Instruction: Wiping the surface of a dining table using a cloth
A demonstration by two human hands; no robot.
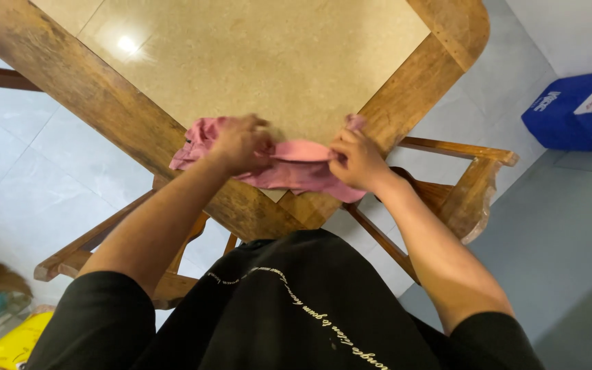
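Under both hands spreads the square counter, a speckled beige top framed in worn brown wood, seen corner-on so that its nearest corner points toward the person in the black shirt. Beyond the right hand, off that side of the counter, stands a brown wooden chair on the pale tiled floor, and farther out the same way lies a blue bag; out past the left elbow a yellow packet lies low on the floor. Across the near corner of the counter lies the crumpled pink cloth, stretched between the two hands, with a bunched part reaching away past the left hand and a small tip sticking up behind the right. The left hand presses down on the cloth with its fingers curled closed over the fabric, clamped on it. The right hand pinches the cloth's other end, fingers drawn together on an edge. To do this well, it seems best to keep the cloth taut between the hands, hold it flat against the wood, and match the edges before any crease is pressed, so the bunched part does not get trapped underneath.
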